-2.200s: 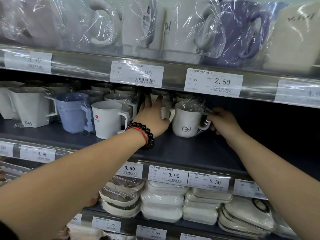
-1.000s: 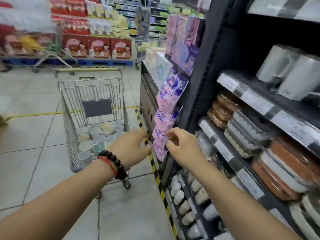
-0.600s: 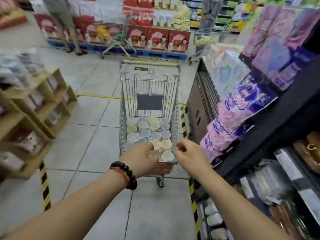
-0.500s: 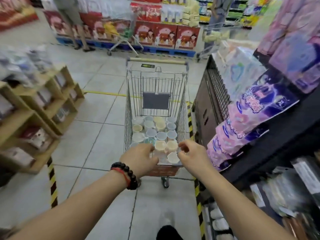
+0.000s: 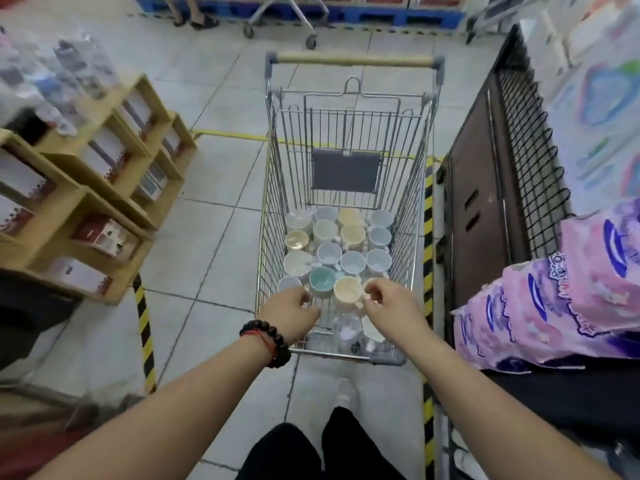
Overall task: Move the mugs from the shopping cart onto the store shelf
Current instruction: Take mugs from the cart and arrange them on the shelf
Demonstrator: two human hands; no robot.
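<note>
Cardboard display boxes (image 5: 86,188) stand at far left on the tiled floor (image 5: 214,188), beside a yellow-and-black hazard strip (image 5: 143,327). At centre, the wire shopping cart (image 5: 273,188) holds the mugs (image 5: 337,252), upright and packed rim to rim on its floor, in cream, pale blue, white and one teal. The person's left hand (image 5: 291,311), a beaded bracelet (image 5: 266,342) on its wrist, reaches over the cart's near edge with fingers curled by a white mug (image 5: 289,283); whether it already grips is not clear. The right hand (image 5: 388,306) hovers just beside a cream mug (image 5: 347,289), thumb and forefinger pinched close, apparently at the handle, though contact cannot be confirmed. To the right, a dark wire-mesh rack (image 5: 512,161) and pink-and-purple packages (image 5: 561,299) crowd the aisle; the store shelf for the mugs is not in view. The risk here appears to be the tight packing: a mug lifted by a fingertip pinch could knock its neighbours or slip, and any loose plastic wrap would worsen the hold.
</note>
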